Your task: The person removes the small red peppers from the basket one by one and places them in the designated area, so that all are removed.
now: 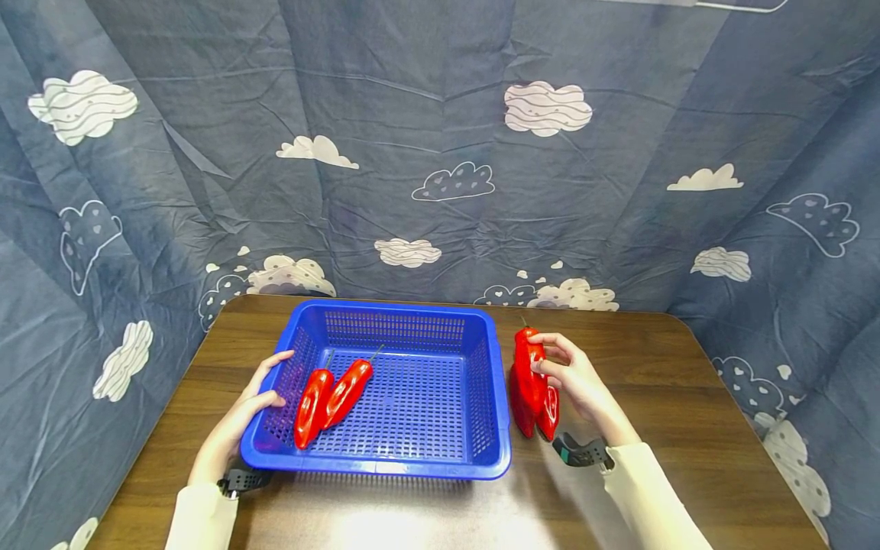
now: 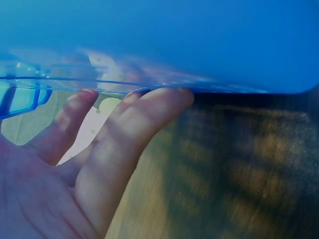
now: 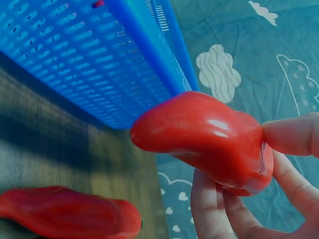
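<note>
My right hand pinches a long glossy red pepper near its stem end, between thumb and fingers. In the head view it overlaps two other red peppers, and one pepper shows on the table in the right wrist view. A blue plastic basket stands left of that hand, its floor and walls slotted. Inside, toward its left wall, two red peppers lie side by side, stems pointing away. My left hand rests on the basket's left rim, with thumb and fingertips reaching just over it.
All this stands on a brown wooden table with rounded far corners. Behind it and at both sides hangs a dark blue curtain printed with white clouds. Dark bands with square units sit at both wrists, below cream sleeves.
</note>
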### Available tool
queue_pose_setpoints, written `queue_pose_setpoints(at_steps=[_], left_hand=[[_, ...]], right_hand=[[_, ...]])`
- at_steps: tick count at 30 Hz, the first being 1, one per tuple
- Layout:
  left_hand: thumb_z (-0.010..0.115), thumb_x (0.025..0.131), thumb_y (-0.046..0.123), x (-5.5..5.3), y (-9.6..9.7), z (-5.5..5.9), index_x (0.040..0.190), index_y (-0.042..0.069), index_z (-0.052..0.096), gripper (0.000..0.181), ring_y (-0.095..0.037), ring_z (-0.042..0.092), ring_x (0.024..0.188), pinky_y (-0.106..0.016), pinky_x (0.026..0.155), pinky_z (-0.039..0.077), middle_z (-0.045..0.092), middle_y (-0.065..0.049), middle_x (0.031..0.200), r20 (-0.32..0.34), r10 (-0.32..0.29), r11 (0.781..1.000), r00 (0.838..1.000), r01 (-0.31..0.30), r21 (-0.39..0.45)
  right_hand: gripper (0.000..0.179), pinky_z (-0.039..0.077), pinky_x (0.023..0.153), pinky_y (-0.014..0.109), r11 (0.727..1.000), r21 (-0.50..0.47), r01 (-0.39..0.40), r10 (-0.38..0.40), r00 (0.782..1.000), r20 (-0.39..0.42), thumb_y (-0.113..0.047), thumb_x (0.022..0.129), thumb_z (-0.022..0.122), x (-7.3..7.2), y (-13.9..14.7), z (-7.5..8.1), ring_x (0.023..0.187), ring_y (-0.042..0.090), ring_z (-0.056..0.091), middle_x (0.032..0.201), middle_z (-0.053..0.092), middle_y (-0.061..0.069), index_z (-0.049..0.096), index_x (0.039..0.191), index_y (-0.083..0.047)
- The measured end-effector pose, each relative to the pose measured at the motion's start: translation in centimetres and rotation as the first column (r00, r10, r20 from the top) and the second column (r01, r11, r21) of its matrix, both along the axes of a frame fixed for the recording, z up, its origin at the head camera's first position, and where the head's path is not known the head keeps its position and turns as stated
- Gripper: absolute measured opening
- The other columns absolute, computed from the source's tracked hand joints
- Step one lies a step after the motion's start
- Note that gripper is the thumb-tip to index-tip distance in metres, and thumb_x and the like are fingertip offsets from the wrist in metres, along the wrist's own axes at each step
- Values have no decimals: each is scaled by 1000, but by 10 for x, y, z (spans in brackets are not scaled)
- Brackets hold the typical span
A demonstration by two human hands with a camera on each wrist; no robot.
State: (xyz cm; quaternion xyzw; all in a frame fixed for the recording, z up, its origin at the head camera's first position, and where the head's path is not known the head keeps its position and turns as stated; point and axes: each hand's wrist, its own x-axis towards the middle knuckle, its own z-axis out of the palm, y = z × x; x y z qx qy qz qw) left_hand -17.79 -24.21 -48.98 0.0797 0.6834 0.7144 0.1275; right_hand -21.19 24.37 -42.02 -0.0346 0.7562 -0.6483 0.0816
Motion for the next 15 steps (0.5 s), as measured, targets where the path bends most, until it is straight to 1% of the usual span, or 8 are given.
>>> queue_pose_setpoints(at_steps=[8,15], left_hand=[[38,79,-2,1,0,1,141,23,17,71,-36,34,111,-44,80,41,18,-20,134,6,-4,1000,1000,4,3],[38,79,-1,1,0,3,142,25,16,71,-38,32,113,-45,80,41,18,-21,135,23,-6,1000,1000,6,16]], right_hand=[[40,48,71,34,1000,12,8,-7,1000,-21,0,84,51,0,7,-1,86,17,56,113,44,26,42,123,2],[38,49,71,35,1000,23,5,-4,999,-46,-1,85,50,0,14,-4,86,17,56,111,45,23,42,122,3]])
